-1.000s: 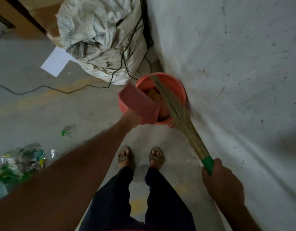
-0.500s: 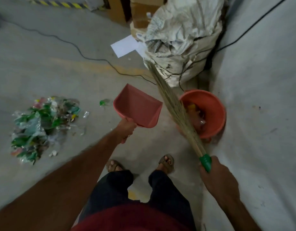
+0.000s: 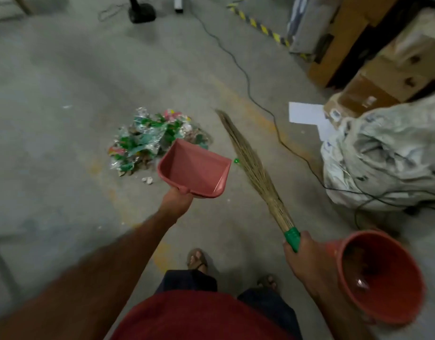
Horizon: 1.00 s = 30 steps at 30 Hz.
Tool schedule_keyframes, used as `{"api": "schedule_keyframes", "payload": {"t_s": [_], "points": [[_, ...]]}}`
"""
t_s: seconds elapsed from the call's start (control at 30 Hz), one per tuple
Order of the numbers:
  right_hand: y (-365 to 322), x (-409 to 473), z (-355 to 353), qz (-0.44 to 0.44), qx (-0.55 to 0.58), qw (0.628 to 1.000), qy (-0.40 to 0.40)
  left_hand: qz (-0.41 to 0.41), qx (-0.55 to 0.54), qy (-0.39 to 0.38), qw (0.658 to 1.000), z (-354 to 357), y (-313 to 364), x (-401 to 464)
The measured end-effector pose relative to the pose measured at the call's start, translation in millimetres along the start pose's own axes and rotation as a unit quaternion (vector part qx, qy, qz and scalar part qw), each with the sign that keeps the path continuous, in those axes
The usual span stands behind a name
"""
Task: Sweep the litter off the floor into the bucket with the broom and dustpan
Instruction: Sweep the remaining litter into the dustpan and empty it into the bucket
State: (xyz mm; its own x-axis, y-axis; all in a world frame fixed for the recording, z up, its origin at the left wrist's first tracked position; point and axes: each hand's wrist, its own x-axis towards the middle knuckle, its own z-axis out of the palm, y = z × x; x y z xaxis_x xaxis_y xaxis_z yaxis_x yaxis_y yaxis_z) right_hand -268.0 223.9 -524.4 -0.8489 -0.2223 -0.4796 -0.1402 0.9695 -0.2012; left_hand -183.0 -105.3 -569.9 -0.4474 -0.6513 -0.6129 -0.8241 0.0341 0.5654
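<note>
A pile of green and pink plastic litter (image 3: 150, 141) lies on the concrete floor ahead of me. My left hand (image 3: 177, 201) grips the handle of a pink dustpan (image 3: 195, 169), held in the air just right of the pile, its pan empty. My right hand (image 3: 302, 253) grips the green handle of a straw broom (image 3: 250, 165), whose bristles point up and away toward the floor beyond. The orange bucket (image 3: 344, 278) stands at my lower right, close to my right hand, with some litter inside.
A stuffed white sack (image 3: 383, 153) with black cables over it sits at right, cardboard boxes (image 3: 373, 92) behind it. A black cable (image 3: 245, 77) crosses the floor. A white paper sheet (image 3: 307, 114) lies by the boxes. A small green scrap (image 3: 236, 161) lies beside the broom.
I have turned left away from the bucket. The dustpan left the bucket's rim and now hangs near the litter pile; the broom swung out of the bucket along with it.
</note>
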Motion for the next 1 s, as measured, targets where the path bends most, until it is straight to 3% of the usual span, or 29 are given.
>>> {"api": "schedule_keyframes", "payload": {"t_s": [0.23, 0.53, 0.8, 1.0], "points": [[-130.9, 53.4, 3.4, -0.102, -0.077, 0.991, -0.036, -0.051, -0.04, 0.101, 0.993, -107.2, -66.5, 40.3], [-255.9, 196.9, -2.8, -0.196, -0.202, 0.956, -0.085, -0.193, -0.153, 0.142, 0.959, -133.8, -107.2, 110.1], [-332.5, 384.7, 41.7, -0.18, -0.219, 0.947, -0.154, -0.239, -0.183, 0.159, 0.94, -105.9, -77.8, 232.8], [-328.9, 507.6, 102.1, -0.097, -0.211, 0.964, -0.132, -0.214, -0.111, 0.128, 0.962, -45.1, -79.3, 353.9]]}}
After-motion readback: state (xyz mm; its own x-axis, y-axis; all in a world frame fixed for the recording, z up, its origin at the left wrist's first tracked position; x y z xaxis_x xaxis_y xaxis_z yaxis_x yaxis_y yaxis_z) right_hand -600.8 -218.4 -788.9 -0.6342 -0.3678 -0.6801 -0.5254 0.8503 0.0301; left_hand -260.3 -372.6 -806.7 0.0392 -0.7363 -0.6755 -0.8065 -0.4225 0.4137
